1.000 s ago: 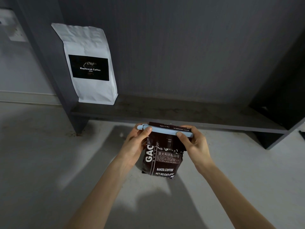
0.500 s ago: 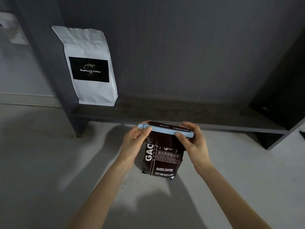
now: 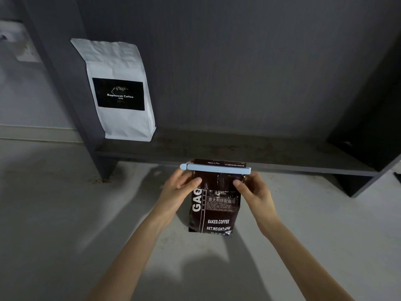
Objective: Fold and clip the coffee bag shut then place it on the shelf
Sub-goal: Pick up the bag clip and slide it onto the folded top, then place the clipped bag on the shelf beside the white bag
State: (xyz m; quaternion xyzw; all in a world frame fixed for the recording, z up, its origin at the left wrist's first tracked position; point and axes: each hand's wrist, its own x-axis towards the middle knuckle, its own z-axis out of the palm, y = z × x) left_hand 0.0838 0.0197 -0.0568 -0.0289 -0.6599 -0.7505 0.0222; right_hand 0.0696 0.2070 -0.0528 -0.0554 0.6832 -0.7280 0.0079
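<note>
A dark brown coffee bag (image 3: 217, 209) with white lettering stands upright on the grey floor in front of the shelf (image 3: 238, 152). A light blue clip (image 3: 216, 166) is clamped across its folded top. My left hand (image 3: 179, 187) grips the bag's upper left side just under the clip, thumb on the front. On the upper right side my right hand (image 3: 251, 189) holds the bag the same way. Both sets of fingers wrap behind the bag and are hidden.
A white coffee bag (image 3: 121, 90) with a black label stands at the left end of the dark low shelf, against its side panel (image 3: 63, 83). The shelf board to its right is bare. A dark divider (image 3: 368, 135) closes the right end.
My thumbs have slid down off the blue clip onto the bag's front just below it. The bag stays in the same place on the floor.
</note>
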